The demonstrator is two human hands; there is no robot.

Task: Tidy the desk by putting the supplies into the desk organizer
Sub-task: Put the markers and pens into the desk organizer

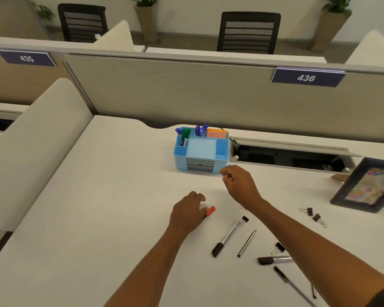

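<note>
On the white counter (98, 196) the left hand (187, 212) curls its fingers round a red-capped marker (210, 212) near the middle, while the right hand (239, 182) hovers with fingers loosely curled, holding nothing, just in front of the blue desk organizer (201, 149), which stands by the far edge. Black markers (225, 238), a pencil (247, 243) and binder clips (313, 214) lie scattered toward the near right corner
</note>
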